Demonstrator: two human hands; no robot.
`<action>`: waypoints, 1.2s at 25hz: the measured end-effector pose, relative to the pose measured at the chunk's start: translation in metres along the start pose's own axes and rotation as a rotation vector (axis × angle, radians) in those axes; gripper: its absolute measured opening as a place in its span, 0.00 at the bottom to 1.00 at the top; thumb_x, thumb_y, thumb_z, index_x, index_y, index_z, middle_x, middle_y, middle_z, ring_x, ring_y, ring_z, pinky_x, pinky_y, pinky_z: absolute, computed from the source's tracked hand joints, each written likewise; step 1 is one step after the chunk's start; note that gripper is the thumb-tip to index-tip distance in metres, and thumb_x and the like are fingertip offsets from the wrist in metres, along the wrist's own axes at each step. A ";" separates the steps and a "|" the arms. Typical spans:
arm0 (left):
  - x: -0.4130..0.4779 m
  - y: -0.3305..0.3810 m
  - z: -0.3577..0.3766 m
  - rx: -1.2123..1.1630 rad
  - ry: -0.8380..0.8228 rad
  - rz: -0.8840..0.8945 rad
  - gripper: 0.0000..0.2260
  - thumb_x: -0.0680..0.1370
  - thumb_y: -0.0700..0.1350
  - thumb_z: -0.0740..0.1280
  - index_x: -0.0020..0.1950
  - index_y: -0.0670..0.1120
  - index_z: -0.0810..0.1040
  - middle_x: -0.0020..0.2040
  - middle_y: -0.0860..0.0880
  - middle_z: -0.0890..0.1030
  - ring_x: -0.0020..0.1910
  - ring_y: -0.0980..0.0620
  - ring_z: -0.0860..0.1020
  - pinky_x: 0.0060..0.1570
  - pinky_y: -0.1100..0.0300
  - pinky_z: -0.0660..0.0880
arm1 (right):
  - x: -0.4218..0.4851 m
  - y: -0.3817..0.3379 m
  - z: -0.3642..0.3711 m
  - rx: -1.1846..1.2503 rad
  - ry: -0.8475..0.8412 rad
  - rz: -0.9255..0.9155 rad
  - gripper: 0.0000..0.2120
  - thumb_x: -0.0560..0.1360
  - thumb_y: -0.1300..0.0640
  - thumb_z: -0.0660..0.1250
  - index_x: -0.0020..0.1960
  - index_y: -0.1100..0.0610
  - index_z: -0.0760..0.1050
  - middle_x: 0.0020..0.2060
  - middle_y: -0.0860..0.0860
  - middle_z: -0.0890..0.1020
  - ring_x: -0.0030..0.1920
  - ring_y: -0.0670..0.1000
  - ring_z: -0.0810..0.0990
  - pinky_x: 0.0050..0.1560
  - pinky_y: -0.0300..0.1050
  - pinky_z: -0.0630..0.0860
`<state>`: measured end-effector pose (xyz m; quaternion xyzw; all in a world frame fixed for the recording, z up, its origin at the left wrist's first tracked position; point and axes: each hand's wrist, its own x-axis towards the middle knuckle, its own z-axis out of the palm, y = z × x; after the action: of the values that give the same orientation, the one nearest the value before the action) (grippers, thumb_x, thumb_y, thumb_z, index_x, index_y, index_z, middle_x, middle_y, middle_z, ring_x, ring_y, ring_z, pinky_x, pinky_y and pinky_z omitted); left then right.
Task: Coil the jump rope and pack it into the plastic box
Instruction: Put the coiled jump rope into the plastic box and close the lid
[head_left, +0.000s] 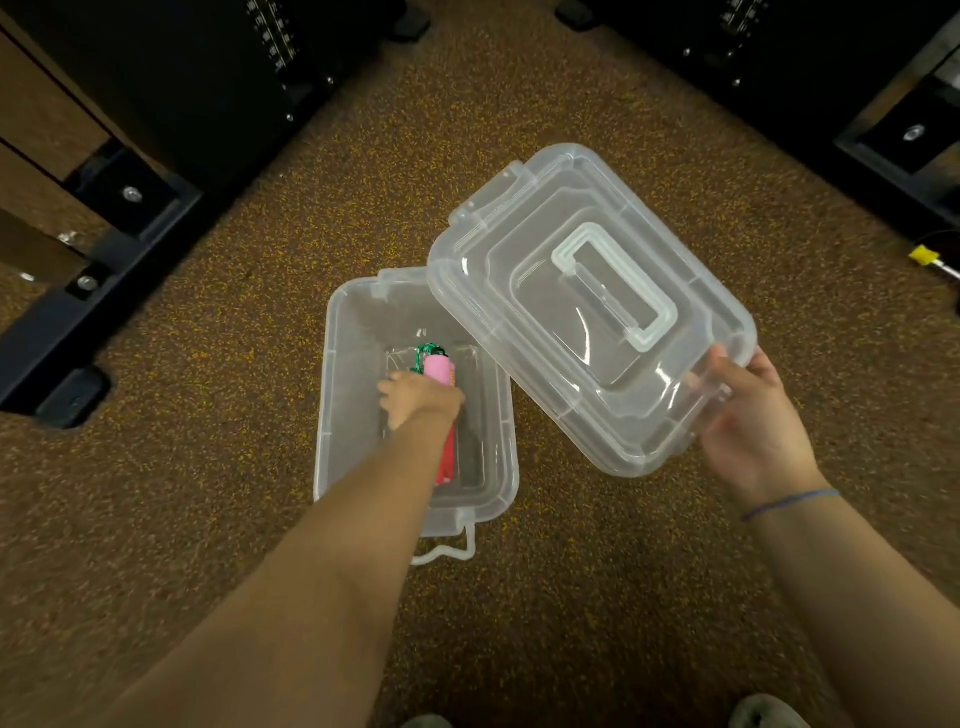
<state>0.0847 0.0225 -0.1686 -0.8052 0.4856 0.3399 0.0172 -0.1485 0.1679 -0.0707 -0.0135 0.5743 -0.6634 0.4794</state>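
A clear plastic box (337, 415) stands open on the speckled brown floor. My left hand (418, 400) reaches down inside it and is closed around the jump rope (439, 370), whose pink and red handles and a bit of green cord show past my fingers. My right hand (748, 431) grips the near corner of the clear lid (587, 306), held tilted in the air above the box's right side. The lid has a moulded carry handle on top. Most of the rope's cord is hidden under my hand.
Black metal equipment frames (98, 291) with bolted feet stand at the left and at the upper right. A yellow-tagged cable end (930, 260) lies at the right edge. My shoes (769, 713) show at the bottom. The box's front latch (452, 551) hangs loose.
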 end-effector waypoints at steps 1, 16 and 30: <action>-0.003 -0.001 0.004 0.010 0.008 -0.002 0.37 0.69 0.47 0.73 0.69 0.35 0.57 0.66 0.39 0.64 0.65 0.40 0.66 0.57 0.48 0.71 | -0.001 0.002 -0.002 0.010 0.010 -0.006 0.23 0.77 0.60 0.65 0.70 0.55 0.66 0.62 0.54 0.79 0.54 0.51 0.82 0.48 0.50 0.81; 0.005 -0.022 0.022 0.007 0.071 0.455 0.27 0.82 0.55 0.48 0.77 0.52 0.40 0.78 0.46 0.40 0.76 0.43 0.40 0.72 0.40 0.45 | -0.017 0.006 0.011 0.032 0.083 -0.027 0.21 0.76 0.61 0.65 0.69 0.55 0.68 0.62 0.55 0.79 0.53 0.52 0.81 0.53 0.52 0.80; 0.014 -0.013 -0.009 -0.037 -0.073 0.317 0.32 0.81 0.58 0.49 0.76 0.46 0.37 0.78 0.43 0.42 0.77 0.43 0.43 0.73 0.44 0.45 | -0.024 0.002 0.026 0.011 0.046 -0.035 0.22 0.77 0.61 0.64 0.70 0.56 0.65 0.54 0.52 0.79 0.50 0.53 0.79 0.46 0.53 0.77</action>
<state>0.1041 0.0155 -0.1732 -0.7059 0.5994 0.3760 -0.0338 -0.1195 0.1643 -0.0504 -0.0055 0.5812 -0.6749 0.4546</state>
